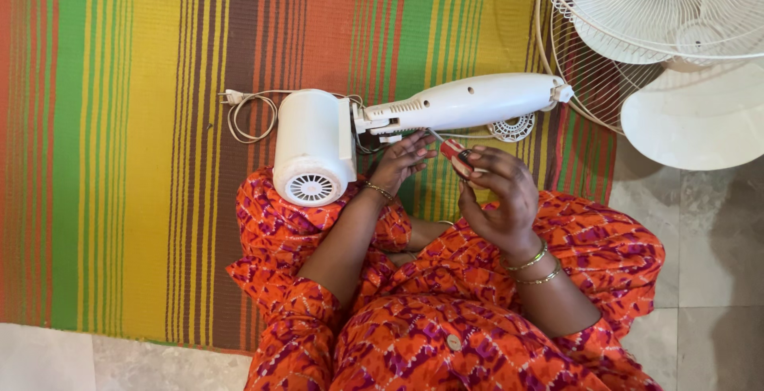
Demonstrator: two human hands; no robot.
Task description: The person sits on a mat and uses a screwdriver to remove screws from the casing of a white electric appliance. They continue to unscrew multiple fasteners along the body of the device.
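Item: white fan body (382, 124), centre frame, lying across a striped mat (119, 160).
Left hand (402, 160): fingers spread against its neck joint.
Right hand (497, 192): pinching a red-handled screwdriver (452, 150).
Advice: brace the body; keep the tip square.

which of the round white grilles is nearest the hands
The small round grille lying on the mat just under the white stand arm, beside the right hand. The two large fan guards sit farther off, at top right.

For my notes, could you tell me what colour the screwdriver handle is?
Red and black, on the screwdriver in the right hand; head view.
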